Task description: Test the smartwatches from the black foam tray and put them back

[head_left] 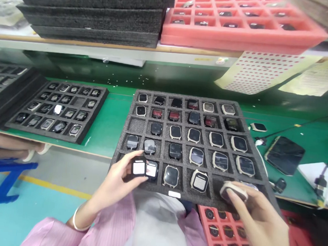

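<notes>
A dark grey foam tray [137, 125] divided into square compartments lies in front of me, with smartwatch bodies without straps in it. Between the thumb and fingers of my left hand [117, 181] is a black smartwatch [138, 167] with a lit white screen, above the tray's near left corner. Behind it, another lit smartwatch [151, 170] is partly hidden. My right hand [259, 212] pinches a cream-cased smartwatch [234, 191] tilted over the near right compartments. In the near row, a cream smartwatch [199, 181] shows text on its screen.
A smaller foam tray [92, 127] of watches lies left. Black foam sheets [95, 17] and a pink foam tray [234, 42] occupy the shelf. A red foam tray [209, 231] is below me. Right are a dark tablet-like device [285, 154], cables and a loose watch [258, 127].
</notes>
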{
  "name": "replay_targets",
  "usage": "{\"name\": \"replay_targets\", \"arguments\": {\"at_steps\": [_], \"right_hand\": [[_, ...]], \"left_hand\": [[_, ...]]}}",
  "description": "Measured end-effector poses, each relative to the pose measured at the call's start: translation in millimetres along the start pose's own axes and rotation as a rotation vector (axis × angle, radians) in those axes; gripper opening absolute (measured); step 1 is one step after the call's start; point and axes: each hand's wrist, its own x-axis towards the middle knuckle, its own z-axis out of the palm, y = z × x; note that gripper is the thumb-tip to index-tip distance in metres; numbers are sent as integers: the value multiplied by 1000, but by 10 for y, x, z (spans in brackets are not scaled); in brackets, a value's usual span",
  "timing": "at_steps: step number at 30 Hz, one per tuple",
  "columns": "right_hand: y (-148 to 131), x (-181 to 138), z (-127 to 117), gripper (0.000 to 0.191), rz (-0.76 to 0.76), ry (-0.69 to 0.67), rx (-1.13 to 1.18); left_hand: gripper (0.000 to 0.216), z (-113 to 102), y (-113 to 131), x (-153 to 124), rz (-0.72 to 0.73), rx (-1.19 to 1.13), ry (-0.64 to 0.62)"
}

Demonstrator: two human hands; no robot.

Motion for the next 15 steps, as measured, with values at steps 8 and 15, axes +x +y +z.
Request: {"name": "replay_targets", "arguments": {"at_steps": [8, 15], "right_hand": [[-181, 65, -125, 36, 210, -126, 651], [-185, 33, -146, 48, 232, -356, 953]], "left_hand": [[61, -236, 47, -43, 304, 950, -17], [26, 683, 60, 67, 475, 1129, -13]]}}
